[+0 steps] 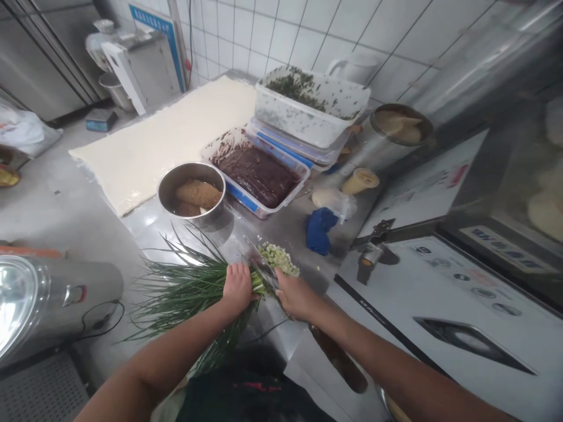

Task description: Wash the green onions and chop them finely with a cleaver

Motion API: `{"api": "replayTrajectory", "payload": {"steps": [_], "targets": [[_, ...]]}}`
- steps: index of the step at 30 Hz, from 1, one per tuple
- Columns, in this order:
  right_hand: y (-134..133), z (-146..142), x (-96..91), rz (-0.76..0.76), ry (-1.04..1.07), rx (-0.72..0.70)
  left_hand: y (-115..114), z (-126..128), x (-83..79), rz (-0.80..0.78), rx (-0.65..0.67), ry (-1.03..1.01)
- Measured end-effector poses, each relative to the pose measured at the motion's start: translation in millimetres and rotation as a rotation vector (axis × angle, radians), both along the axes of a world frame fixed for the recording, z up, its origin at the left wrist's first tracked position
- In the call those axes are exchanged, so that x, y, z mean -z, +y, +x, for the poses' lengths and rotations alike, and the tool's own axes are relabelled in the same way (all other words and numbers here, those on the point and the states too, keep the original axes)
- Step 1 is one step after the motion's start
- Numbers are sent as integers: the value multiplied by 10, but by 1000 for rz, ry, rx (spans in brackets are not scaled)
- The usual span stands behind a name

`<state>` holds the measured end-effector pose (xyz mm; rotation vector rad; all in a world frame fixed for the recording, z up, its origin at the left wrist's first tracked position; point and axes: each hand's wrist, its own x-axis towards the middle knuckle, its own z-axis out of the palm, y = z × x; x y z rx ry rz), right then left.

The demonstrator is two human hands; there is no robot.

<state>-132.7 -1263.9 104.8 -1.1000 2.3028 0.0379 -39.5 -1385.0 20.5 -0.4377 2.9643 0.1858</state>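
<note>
A thick bunch of green onions (189, 284) lies across the steel table, its long leaves fanned out to the left. My left hand (238, 288) is closed over the stalks close to their cut end. In my right hand (295, 295) is a knife (263, 265), its blade standing against the stalks just right of my left fingers. Beyond the blade sits a small heap of chopped green onion (280, 259). The knife's handle is mostly covered by my right hand.
Behind the onions stand a steel pot (192, 191) with brown contents and a tub of dark paste (259, 170). A sheet of dough (176, 129) covers the back left. A blue cloth (320, 231) lies right of the heap. A white appliance (422, 293) borders the right side.
</note>
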Motion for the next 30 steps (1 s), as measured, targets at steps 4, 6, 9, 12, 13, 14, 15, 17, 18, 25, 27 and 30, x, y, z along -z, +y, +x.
{"api": "replayTrajectory", "payload": {"steps": [4, 6, 9, 12, 13, 14, 15, 17, 18, 25, 27, 30], "targets": [[-315, -90, 196, -3, 25, 48, -31, -22, 21, 4, 13, -6], [-446, -43, 276, -12, 65, 102, -35, -18, 24, 11, 10, 4], [-517, 81, 328, -19, 144, 214, -9, 16, 13, 18, 3, 22], [-407, 164, 279, -22, 174, 323, 47, 71, 0, -16, -30, 54], [-335, 180, 241, -27, 174, 343, 67, 90, -2, -37, -49, 68], [-250, 195, 195, -37, 177, 351, 86, 107, -2, -58, -68, 80], [-158, 212, 141, -51, 180, 346, 102, 123, -2, -74, -80, 85], [21, 258, 25, -78, 183, 295, 124, 147, -2, -91, -92, 78], [98, 287, -31, -83, 177, 253, 130, 153, -6, -94, -93, 68], [256, 404, -167, -21, 75, 36, 126, 111, -94, -78, -104, 23], [207, 376, -115, -11, 62, 41, 127, 87, -103, -77, -106, 14], [48, 300, 9, -5, 51, 81, 126, 50, -79, -88, -100, 1]]}}
